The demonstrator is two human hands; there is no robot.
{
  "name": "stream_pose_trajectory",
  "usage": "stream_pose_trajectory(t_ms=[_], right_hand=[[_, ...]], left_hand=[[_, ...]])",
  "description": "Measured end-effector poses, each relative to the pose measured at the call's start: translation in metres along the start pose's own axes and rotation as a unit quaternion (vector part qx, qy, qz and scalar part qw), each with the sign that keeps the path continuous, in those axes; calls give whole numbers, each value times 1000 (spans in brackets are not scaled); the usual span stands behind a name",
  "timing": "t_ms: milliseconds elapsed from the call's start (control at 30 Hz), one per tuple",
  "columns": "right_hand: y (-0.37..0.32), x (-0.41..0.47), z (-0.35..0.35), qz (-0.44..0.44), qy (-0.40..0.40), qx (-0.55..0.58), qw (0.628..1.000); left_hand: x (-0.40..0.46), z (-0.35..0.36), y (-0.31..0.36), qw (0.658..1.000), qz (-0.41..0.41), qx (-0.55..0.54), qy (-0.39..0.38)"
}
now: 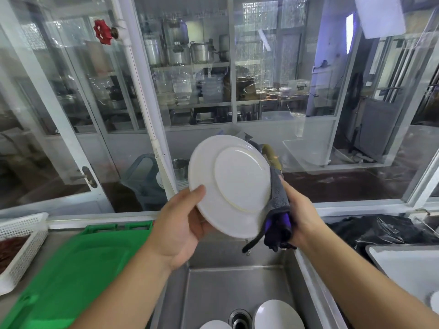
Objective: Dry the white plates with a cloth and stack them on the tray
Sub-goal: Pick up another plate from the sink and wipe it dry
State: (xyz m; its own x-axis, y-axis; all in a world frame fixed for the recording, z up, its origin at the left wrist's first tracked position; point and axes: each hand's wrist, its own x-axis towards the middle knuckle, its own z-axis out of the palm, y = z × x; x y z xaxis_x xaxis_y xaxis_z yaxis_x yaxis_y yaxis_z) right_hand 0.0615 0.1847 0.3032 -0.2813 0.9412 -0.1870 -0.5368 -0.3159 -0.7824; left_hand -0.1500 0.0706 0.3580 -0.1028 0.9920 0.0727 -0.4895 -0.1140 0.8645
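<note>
1. You stood at a stainless-steel desk with a sunken sink (213, 293) in the middle. Behind it ran glass partitions with white frames, and through them showed shelves of metal pots (202, 52). A white pipe (142, 91) with a red valve wheel (102, 32) climbed the partition on the left.
2. A green tray (71, 276) lay on the desk left of the sink, and a white perforated basket (21, 248) stood at the far left edge. Black plastic sheeting (380, 230) was bunched on the right, with a white tub (403, 262) just in front of it.
3. Both your forearms reached forward over the sink. Your left hand (180, 231) held the white plate (231, 184) by its lower left rim, thumb curled onto the underside that faced you and the fingers hidden behind it.
4. Your right hand (300, 214) clutched a bunched cloth (280, 210), grey outside with purple folds, against the plate's right edge. Its grip was wrapped round the cloth, and a dark end of the cloth dangled below.
5. The plate hung in the air above the sink, tilted nearly upright with its back and foot ring towards you. It looked clean and plain white; I could not tell whether it was wet.
6. Two more white plates lay in the sink bottom, one (278, 315) right of the drain (240, 319) and one (215, 325) left of it, both cut off by the lower edge of the view.
</note>
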Motion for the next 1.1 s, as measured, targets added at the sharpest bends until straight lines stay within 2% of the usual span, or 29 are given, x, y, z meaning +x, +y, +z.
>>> stream_pose_trajectory(t_ms=[100,200,367,467,567,700,833,933,1000,1100], right_hand=[[-12,2,-4,-31,-8,-41,999],[-16,0,-3,-53,11,-45,998],[12,-14,18,-49,97,-61,992],[33,-20,27,-2,146,-89,985],[47,-29,33,46,148,-106,982],[52,-45,30,99,87,-160,978],[40,-53,22,81,82,-236,965],[27,-51,19,45,102,-222,969],[15,-48,18,25,122,-196,973],[-6,-46,17,1,124,-162,979]], left_hand=[[6,-9,8,999,-17,44,12],[6,-9,3,999,-3,36,13],[3,11,-24,998,57,12,38],[3,19,-42,991,96,58,79],[2,19,-57,977,123,121,129],[4,16,-58,966,127,164,151],[8,8,-52,979,119,102,129],[6,4,-45,975,128,135,120],[4,-1,-40,952,149,242,118],[-5,-10,-36,884,180,421,94]])
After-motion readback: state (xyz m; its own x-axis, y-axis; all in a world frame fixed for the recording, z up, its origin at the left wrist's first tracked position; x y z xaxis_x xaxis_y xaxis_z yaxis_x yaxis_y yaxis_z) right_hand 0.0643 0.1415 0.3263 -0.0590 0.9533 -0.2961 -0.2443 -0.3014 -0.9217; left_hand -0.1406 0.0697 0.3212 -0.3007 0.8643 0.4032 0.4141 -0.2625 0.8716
